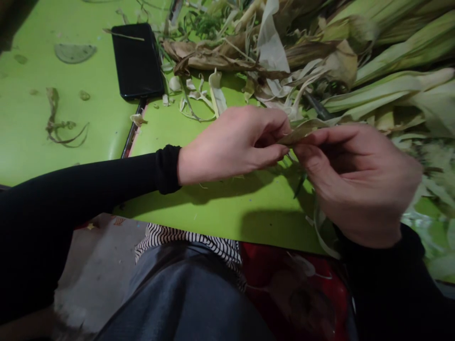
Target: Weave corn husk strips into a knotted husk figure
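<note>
My left hand [234, 142] and my right hand [355, 184] meet over the green table [213, 208], both in black sleeves. Between their pinched fingertips is a thin, dry, yellow-brown husk strip [302, 131]. The left hand's fingers curl closed on its left end. Thumb and forefinger of the right hand press on the strip from the right. Pale strips hang down below the right hand at the table's edge.
A big heap of green and dried husks and leaves [355, 61] fills the table's far right. A black phone [137, 60] with a cable lies at the far left centre. Scraps and curled strips [60, 125] dot the left side. My lap is below.
</note>
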`<move>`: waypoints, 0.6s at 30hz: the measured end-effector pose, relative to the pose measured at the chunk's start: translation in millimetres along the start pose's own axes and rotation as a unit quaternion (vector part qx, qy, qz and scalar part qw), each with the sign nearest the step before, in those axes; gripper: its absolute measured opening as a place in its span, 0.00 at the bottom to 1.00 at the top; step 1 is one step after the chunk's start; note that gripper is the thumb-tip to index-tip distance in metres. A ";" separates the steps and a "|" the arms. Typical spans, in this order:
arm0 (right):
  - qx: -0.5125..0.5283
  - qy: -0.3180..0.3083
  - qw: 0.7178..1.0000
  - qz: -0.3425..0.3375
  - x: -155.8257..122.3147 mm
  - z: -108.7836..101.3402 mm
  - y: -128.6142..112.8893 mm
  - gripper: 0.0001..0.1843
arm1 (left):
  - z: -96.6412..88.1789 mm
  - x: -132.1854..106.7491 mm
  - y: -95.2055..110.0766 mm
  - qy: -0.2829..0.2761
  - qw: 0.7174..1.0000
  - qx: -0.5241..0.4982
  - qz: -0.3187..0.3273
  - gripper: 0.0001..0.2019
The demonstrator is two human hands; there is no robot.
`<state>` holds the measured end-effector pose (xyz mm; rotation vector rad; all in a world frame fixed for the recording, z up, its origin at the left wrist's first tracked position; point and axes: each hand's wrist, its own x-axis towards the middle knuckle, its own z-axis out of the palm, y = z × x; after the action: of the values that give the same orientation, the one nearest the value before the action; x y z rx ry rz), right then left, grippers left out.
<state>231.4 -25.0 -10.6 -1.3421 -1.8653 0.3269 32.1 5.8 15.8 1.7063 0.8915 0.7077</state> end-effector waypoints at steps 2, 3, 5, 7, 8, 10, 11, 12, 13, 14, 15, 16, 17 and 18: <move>-0.002 -0.001 1.000 -0.001 -0.6 -0.3 -0.4 0.07 | -1.1 0.7 -0.5 -0.009 1.000 -0.025 -0.001 0.07; -0.003 -0.002 1.000 -0.002 -0.7 -0.5 -0.9 0.06 | -1.8 1.4 -0.8 -0.017 0.999 -0.041 -0.004 0.07; -0.009 -0.005 1.000 -0.009 -0.6 -0.8 -2.4 0.05 | -3.6 2.9 -1.5 -0.038 0.996 -0.074 -0.018 0.08; -0.015 -0.011 1.000 -0.022 0.1 -1.1 -4.3 0.04 | -5.7 4.3 -2.3 -0.052 0.993 -0.103 -0.037 0.08; -0.018 -0.015 0.999 -0.034 0.5 -1.1 -5.2 0.03 | -6.8 4.8 -2.7 -0.055 0.991 -0.114 -0.044 0.08; -0.017 -0.021 0.998 -0.057 1.2 -0.8 -6.9 0.01 | -9.0 5.7 -3.4 -0.063 0.988 -0.132 -0.056 0.07; -0.010 -0.023 0.998 -0.061 1.3 -0.4 -7.7 0.01 | -10.0 5.9 -3.6 -0.068 0.986 -0.139 -0.061 0.07; 0.000 -0.023 0.998 -0.058 1.3 0.2 -8.3 0.02 | -10.9 6.2 -3.5 -0.074 0.984 -0.145 -0.068 0.07; 0.011 -0.019 0.999 -0.049 1.0 0.9 -9.0 0.03 | -11.5 6.4 -3.2 -0.078 0.982 -0.151 -0.078 0.07; 0.023 -0.013 0.999 -0.036 0.8 1.8 -9.5 0.05 | -11.9 6.5 -2.6 -0.080 0.980 -0.158 -0.090 0.07; 0.031 -0.004 0.999 -0.024 0.5 2.8 -10.0 0.07 | -12.0 6.6 -1.8 -0.082 0.978 -0.165 -0.102 0.06; 0.032 0.009 0.999 -0.017 0.3 3.7 -10.4 0.09 | -11.8 6.7 -0.8 -0.083 0.975 -0.174 -0.115 0.06; 0.032 0.024 0.999 -0.016 0.2 4.6 -10.7 0.11 | -11.3 6.6 0.3 -0.083 0.971 -0.184 -0.128 0.06; 0.031 0.037 0.999 -0.019 0.3 5.2 -10.8 0.12 | -10.5 6.4 1.4 -0.082 0.967 -0.197 -0.140 0.06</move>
<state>220.3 -28.0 -7.2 -1.2584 -1.8027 0.3093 27.5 16.4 20.3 1.2355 0.7933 0.5056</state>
